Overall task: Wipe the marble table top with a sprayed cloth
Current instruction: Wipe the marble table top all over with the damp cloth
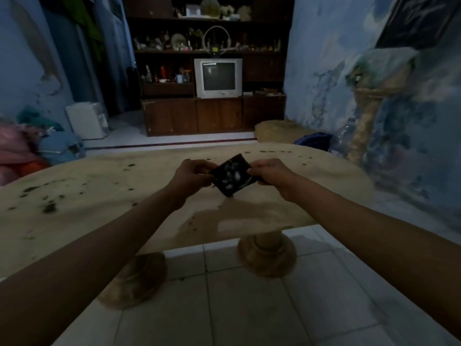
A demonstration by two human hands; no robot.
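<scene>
A small dark cloth (230, 175) with pale blotches is folded into a square and held above the beige marble table top (99, 196). My left hand (193, 174) pinches its left edge. My right hand (268, 173) pinches its right edge. The cloth hangs a little above the table, tilted, with one corner pointing down. Dark specks and smears dot the table top, thickest at the left. A darker, wet-looking patch (224, 221) lies near the table's front edge under the cloth.
The table stands on two round stone pedestals (268, 250) over white floor tiles. A clear plastic bottle (345, 136) and a dark blue bundle (313, 141) sit at the far right by the painted wall. A dark cabinet with a television (218, 77) stands beyond; clothes pile at left.
</scene>
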